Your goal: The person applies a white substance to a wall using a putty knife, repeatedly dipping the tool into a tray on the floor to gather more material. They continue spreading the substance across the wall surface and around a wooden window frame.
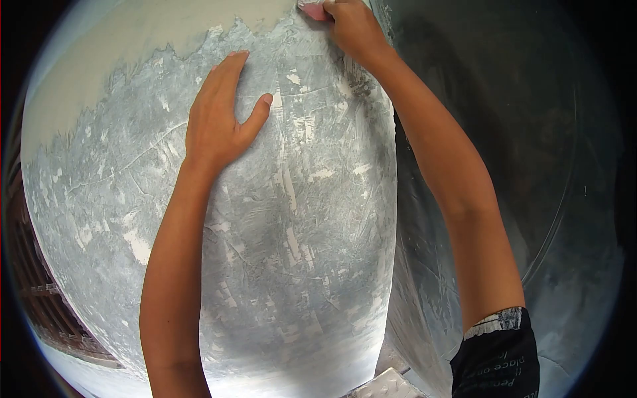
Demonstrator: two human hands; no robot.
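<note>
A broad pale grey surface [252, 265] with whitish patches and scratches fills the middle of the view. My left hand [219, 119] lies on it, palm down, its fingers stretched upward and the thumb spread out to the right. Higher up, at the top edge of the view, my right hand [355, 26] is closed around a small flat pinkish-red piece [314, 10]. The left end of that piece meets the surface, close to the ragged edge of a smooth beige coat [159, 30]. Part of my right hand is cut off by the top of the frame.
A dark smooth panel [524, 119] stands to the right, beyond the grey surface's right edge. Brown slats [50, 285] show at the lower left. At the bottom, a pale tile-like piece [391, 385] lies near the corner of the surface.
</note>
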